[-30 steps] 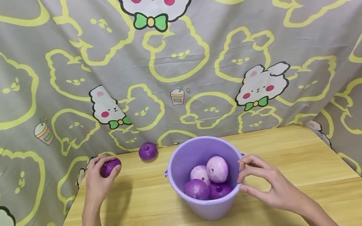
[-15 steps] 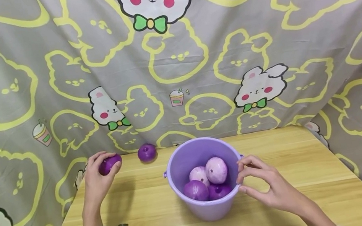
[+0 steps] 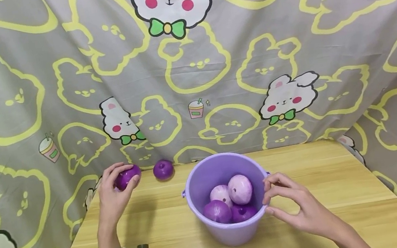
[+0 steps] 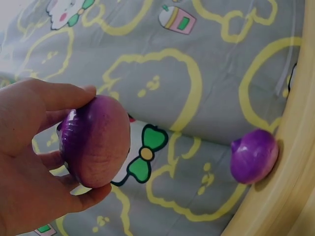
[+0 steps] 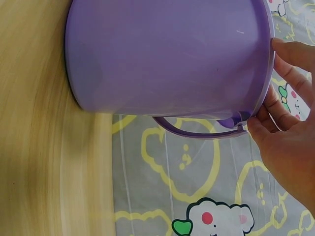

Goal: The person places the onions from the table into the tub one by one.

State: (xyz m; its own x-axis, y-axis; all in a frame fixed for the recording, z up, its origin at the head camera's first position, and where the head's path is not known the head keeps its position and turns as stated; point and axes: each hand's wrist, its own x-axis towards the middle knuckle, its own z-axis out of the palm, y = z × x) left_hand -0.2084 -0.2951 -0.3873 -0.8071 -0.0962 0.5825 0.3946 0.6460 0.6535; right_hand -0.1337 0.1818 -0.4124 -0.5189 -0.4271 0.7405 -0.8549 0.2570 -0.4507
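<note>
Held in my left hand (image 3: 112, 197) is a purple onion (image 4: 101, 142), raised above the table at the back left, with thumb and fingers curled round its sides. To its right, a second purple onion (image 3: 163, 170) lies on the table by the curtain. My right hand (image 3: 302, 202) pinches the right rim of a lilac bucket (image 3: 235, 235), which stands upright. Inside the bucket sit several onions, among them a pale one (image 3: 240, 189) and a dark purple one (image 3: 217, 211). In the right wrist view, the bucket's handle (image 5: 197, 133) hangs down along its side.
A grey curtain (image 3: 209, 92) with yellow outlines and rabbit prints rises behind the wooden table (image 3: 327, 169) and along both sides. The bucket takes up the middle of the table.
My left hand has moved a little to the right with the onion. The right hand keeps its hold on the bucket rim, and the other onions stay where they were.
</note>
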